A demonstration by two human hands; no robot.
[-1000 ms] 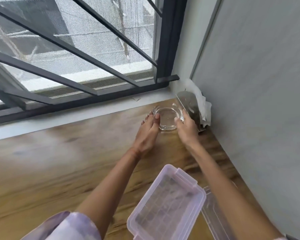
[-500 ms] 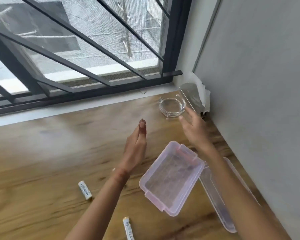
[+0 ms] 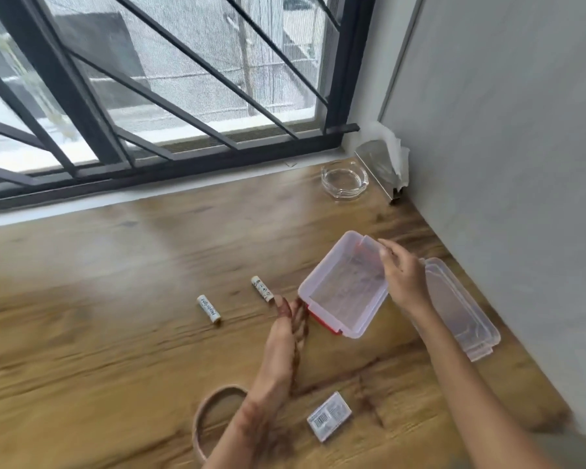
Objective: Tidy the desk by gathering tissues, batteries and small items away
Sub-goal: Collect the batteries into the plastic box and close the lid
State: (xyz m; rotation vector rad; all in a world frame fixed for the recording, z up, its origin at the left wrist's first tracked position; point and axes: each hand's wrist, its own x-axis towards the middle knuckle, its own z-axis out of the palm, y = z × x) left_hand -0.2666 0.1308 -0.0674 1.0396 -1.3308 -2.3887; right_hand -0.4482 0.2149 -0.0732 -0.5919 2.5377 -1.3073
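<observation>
The clear plastic container (image 3: pixel 344 292) sits open on the wooden tabletop (image 3: pixel 115 299). Only wood grain shows through its see-through floor, and a red strip edges its corner at 7 o'clock. Its lid (image 3: pixel 460 309) lies flat just beside it at 3 o'clock, near the grey wall (image 3: pixel 521 164). The right hand (image 3: pixel 401 275) has its grip curled over the container's rim at 2 o'clock, by the latch flap. The left hand (image 3: pixel 285 336) is edge-on, fingers straight and together, its grip holding nothing. Its tips are at the red corner, but blur hides whether they touch.

At the container's 12 o'clock, in the corner, stands a glass ashtray (image 3: pixel 344 179). Just beside it is a metal holder (image 3: pixel 378 170) with white tissue (image 3: pixel 394 150) sticking up.

Two white batteries lie at the container's 9 o'clock, the nearer battery (image 3: pixel 262 288) just past the left fingertips and the farther battery (image 3: pixel 209 309) beyond it. Both carry dark print, too blurred to read. A small clear packet (image 3: pixel 329 416) with a barcode label lies at 6 o'clock, and a tan ring (image 3: pixel 214 414) is partly under the left forearm.

Half a second ago both hands hovered open between ashtray and container, and before that they were on the ashtray. The view has since tipped down, bringing the packet and ring into sight.
</observation>
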